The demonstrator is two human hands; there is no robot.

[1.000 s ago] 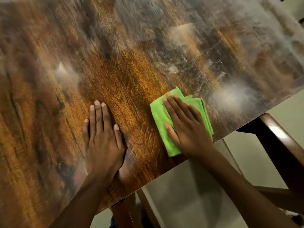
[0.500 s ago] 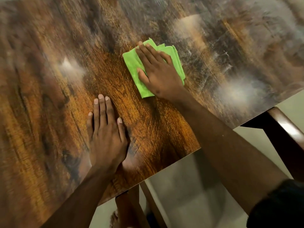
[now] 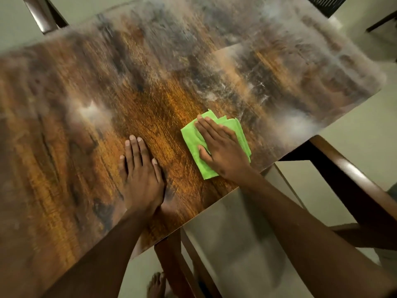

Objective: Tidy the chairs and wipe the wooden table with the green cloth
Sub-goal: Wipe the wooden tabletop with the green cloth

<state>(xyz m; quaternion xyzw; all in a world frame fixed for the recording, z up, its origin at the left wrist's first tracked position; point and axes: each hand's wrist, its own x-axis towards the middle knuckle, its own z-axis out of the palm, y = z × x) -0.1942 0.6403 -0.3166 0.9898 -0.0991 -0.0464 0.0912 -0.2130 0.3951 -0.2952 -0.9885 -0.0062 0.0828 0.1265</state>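
While right hand (image 3: 223,153) presses folded green cloth (image 3: 214,145) w/ flat fingers — left hand (image 3: 140,175) flat on table (image 3: 64,147).

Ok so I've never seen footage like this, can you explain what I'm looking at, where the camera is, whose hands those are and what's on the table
There is no machine here. A person wears a wide-angle camera on the head, so the view looks forward and down at that person's own two bare arms.

The big brown surface is a wooden table, seen from above; the pale patches on it look like glare and smears. The left hand lies flat on the wood, fingers straight, holding nothing. The right hand presses flat on a folded green cloth, near the table's near edge, which fits wiping.

Dark wooden chair parts show at the right, beyond the table's edge, and another at the top left. A bare foot on the pale floor appears at the bottom. Parts of the picture are blurred.
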